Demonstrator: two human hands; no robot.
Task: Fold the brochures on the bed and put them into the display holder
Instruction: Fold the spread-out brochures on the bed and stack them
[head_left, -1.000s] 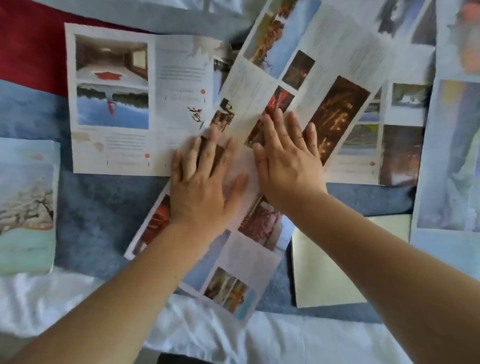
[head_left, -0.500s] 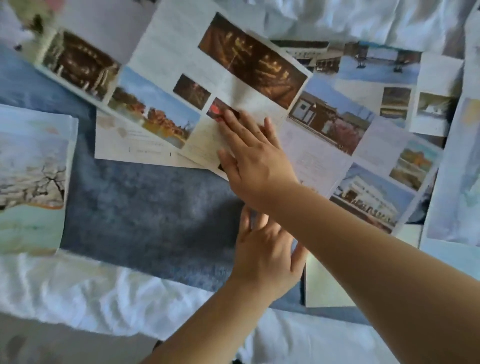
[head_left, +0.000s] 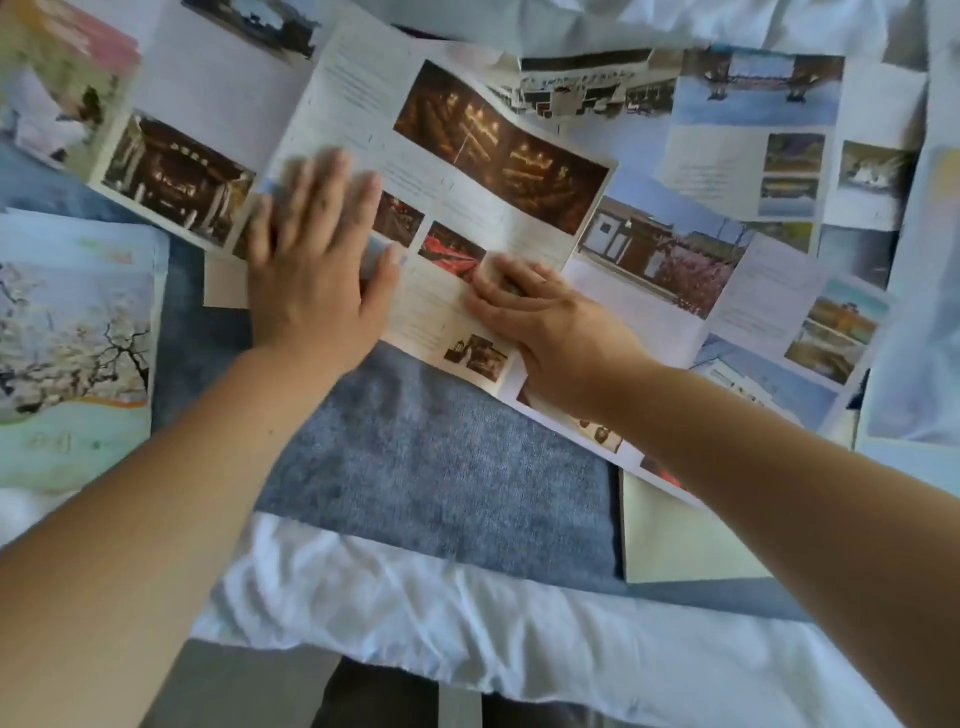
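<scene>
The unfolded glossy paper brochure with dark lantern-lit photos (head_left: 467, 171) is spread over the grey-blue fleece blanket (head_left: 441, 467), well back from the near edge of the bed (head_left: 415, 613). It is pressed flat by the left hand (head_left: 317, 270), palm down, fingers spread and blurred. Its near-right corner is pinned under the nearly straight fingers (head_left: 493, 304) of the right hand (head_left: 550, 327).

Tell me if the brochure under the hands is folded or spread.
Spread open: the brochure shows several panels side by side, its creases only slightly raised, under the left hand and right hand.
</scene>
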